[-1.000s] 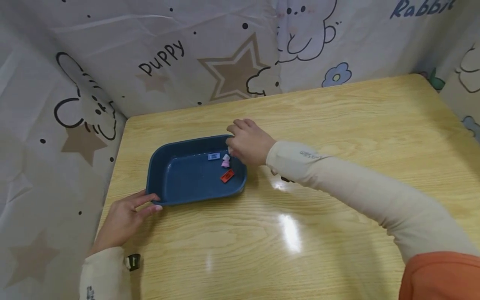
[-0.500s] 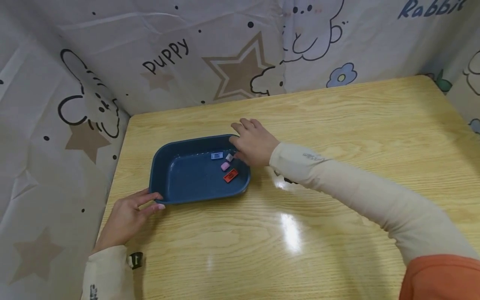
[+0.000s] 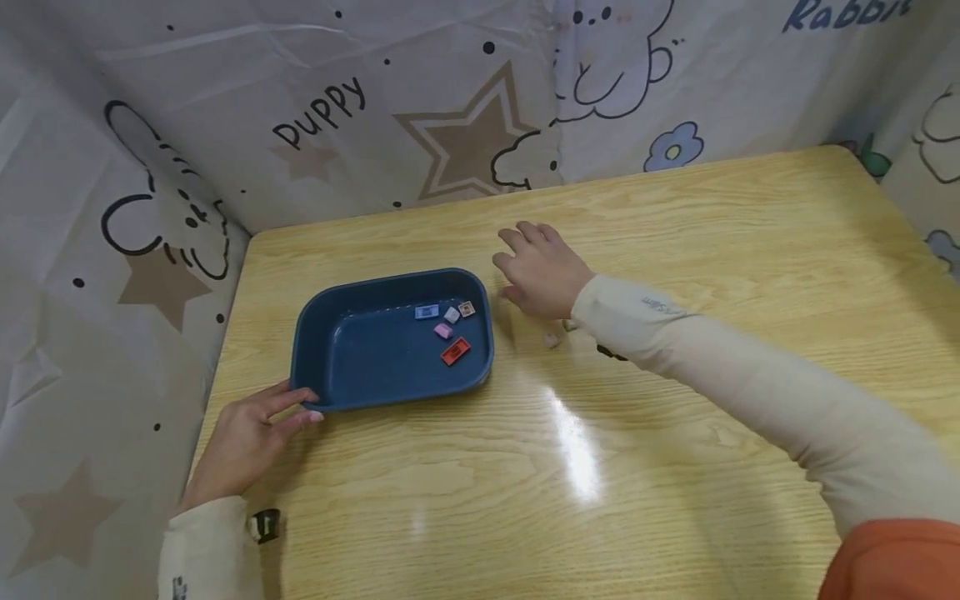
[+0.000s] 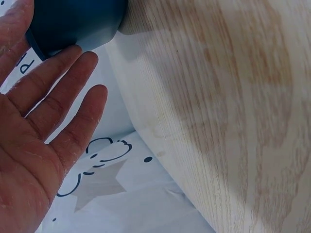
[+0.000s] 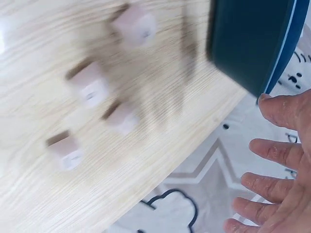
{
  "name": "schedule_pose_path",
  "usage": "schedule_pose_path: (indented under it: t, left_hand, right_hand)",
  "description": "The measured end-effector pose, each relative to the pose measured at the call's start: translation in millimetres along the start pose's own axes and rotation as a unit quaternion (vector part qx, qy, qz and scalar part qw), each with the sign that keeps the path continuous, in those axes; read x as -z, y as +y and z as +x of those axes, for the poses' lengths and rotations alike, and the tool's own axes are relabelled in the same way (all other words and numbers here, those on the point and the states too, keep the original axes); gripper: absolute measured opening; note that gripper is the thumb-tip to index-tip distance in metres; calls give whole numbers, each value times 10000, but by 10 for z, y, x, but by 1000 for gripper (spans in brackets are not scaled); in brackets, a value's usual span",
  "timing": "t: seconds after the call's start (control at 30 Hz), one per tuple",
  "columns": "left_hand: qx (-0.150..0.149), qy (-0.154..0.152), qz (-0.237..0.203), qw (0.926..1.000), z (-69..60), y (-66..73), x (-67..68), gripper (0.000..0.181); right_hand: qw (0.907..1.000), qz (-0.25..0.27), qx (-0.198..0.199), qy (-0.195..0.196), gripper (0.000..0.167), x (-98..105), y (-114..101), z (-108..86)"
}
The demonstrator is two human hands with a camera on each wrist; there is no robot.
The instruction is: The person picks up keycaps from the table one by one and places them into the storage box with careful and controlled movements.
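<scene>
Wood-grain table (image 3: 465, 517) — glossy, pale backdrop (image 3: 427, 50) — cartoon-printed

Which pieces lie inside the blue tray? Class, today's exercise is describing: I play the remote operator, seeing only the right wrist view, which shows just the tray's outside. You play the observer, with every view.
Observer: Five small ones: a light blue piece, a white piece, a tan piece, a pink piece and a red piece.
Operator: Where is the left hand?
Observer: It pinches the blue tray at its near left corner.
Operator: In my view the right hand seems to overlap the tray. Are they touching?
Observer: No, the head view shows bare tabletop between them.
</scene>
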State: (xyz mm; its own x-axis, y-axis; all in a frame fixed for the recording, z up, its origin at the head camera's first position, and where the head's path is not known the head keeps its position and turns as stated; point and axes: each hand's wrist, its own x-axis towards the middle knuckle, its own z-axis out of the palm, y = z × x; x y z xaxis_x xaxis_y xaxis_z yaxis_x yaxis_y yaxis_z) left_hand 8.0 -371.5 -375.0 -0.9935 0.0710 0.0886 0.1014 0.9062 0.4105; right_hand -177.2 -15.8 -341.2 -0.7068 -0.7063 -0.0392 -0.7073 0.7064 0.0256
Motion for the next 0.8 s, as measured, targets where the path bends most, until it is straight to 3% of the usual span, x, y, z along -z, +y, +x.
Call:
schedule_pose_path:
  t: [0.47,0.8]
  left_hand:
    - [221,-199,186,9994,34,7,18,25]
    - [413,-329,213,9984,46,23,12,30]
  right_hand:
    - [9976,276,-628,-107,47,-104,442,-438]
    - [9939,529,-943,-206,45,-229,590,-683]
